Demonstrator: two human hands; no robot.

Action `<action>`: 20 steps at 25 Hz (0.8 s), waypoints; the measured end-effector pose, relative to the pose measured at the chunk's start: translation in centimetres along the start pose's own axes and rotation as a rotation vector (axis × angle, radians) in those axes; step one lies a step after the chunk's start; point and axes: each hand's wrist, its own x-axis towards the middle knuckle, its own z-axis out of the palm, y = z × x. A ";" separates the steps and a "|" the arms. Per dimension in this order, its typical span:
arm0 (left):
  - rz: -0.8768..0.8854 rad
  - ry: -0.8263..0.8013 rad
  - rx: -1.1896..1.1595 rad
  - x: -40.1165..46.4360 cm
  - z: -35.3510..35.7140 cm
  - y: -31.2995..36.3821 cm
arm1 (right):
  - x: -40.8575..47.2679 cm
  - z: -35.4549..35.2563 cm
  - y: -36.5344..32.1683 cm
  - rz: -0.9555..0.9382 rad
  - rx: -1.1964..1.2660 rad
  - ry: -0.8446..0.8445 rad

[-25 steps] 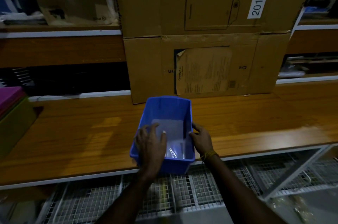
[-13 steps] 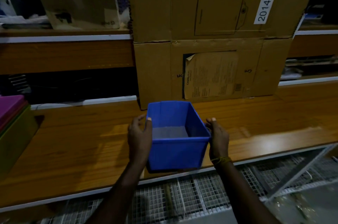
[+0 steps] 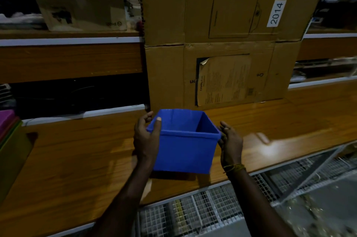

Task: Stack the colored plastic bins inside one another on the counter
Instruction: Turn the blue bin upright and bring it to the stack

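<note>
Blue bin (image 3: 185, 151) up off counter (image 3: 77, 159), left hand (image 3: 144, 140) + right hand (image 3: 230, 145) squeezing its sides; smooth plastic, could slip, tip & drop near edge

One blue bin (image 3: 185, 151), two hands, two stacked cardboard boxes (image 3: 222, 74), one counter (image 3: 77, 159)

A storeroom: stacked cardboard boxes (image 3: 222, 43), long wooden shelving (image 3: 77, 159), wire racks (image 3: 193, 215).

Empty blue plastic bin (image 3: 184, 149), upright, open top, above the counter's front edge, tilted slightly.
</note>
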 end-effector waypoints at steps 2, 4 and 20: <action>-0.017 -0.053 0.084 0.1 -0.7 -2.0 | -0.9 -0.1 1.7 0.010 -0.086 -0.016; -0.059 -0.120 0.194 0.2 -1.3 -4.1 | -2.1 -0.1 3.4 0.002 -0.146 -0.058; 0.045 -0.494 0.884 -4.5 1.4 -3.4 | -1.8 3.1 8.7 -0.237 -0.674 -0.499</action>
